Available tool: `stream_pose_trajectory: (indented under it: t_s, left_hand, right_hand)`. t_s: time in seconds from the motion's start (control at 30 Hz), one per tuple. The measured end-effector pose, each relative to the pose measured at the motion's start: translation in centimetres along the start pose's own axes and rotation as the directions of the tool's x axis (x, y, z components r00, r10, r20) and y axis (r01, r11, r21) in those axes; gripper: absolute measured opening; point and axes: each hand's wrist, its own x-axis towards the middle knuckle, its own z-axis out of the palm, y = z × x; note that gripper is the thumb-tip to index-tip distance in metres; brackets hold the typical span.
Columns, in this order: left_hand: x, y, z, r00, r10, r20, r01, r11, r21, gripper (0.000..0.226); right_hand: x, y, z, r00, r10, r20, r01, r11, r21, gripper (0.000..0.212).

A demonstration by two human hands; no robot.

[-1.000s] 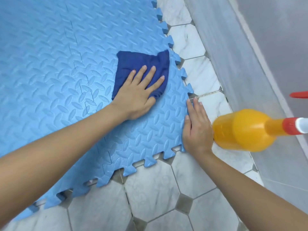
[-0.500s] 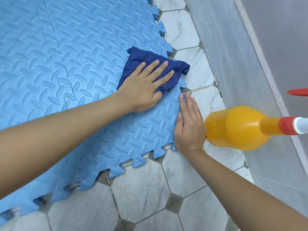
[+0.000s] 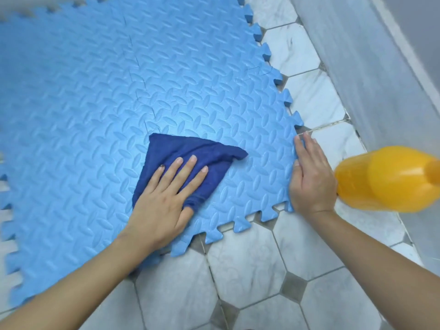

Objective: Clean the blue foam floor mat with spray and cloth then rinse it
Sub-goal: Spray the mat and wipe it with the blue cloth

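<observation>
The blue foam mat (image 3: 119,91), with a raised oval pattern and toothed edges, lies on the tiled floor and fills the left and middle of the head view. A dark blue cloth (image 3: 181,153) lies on the mat near its right front corner. My left hand (image 3: 166,198) presses flat on the cloth with straight fingers. My right hand (image 3: 309,177) rests flat on the mat's right edge and the tile beside it. An orange spray bottle (image 3: 390,177) stands just right of my right hand, cut off by the frame's edge.
White marble tiles (image 3: 250,270) with grey corner insets cover the floor in front and to the right of the mat. A grey raised ledge or wall base (image 3: 371,75) runs along the right side behind the bottle.
My left hand has drawn the cloth back from the mat's right edge, leftward and toward me. My right hand stays on the mat's edge. The view has shifted, so the bottle's red nozzle is out of frame.
</observation>
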Motion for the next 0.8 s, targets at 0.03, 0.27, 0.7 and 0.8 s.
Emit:
stream_pose_trajectory:
  t_s: [0.03,0.27,0.7,0.8]
  left_hand:
    - [-0.9,-1.8,0.0,0.995,-0.104,-0.001,0.104,0.995,-0.011,0.068]
    - [-3.9,-12.2,-0.7,0.663,-0.748,-0.042,0.730,0.658,-0.184,0.060]
    - [-5.3,-5.0,0.2,0.947,-0.314,-0.069,0.305,0.946,-0.114,0.064]
    - [-4.1,-10.5,-0.8,0.765,-0.643,-0.039,0.619,0.751,-0.230,0.060]
  right_hand:
    - [0.0,-0.1,0.0,1.000,0.005,0.001,-0.005,1.000,-0.005,0.058]
    - [0.2,-0.3,-0.2,0.999,0.000,0.037,0.002,0.999,-0.053,0.057]
    - [0.3,-1.2,0.2,0.985,0.005,0.173,0.050,0.948,-0.315,0.055]
    - [0.7,-0.8,0.7,0.971,0.028,0.238,0.060,0.932,-0.356,0.055]
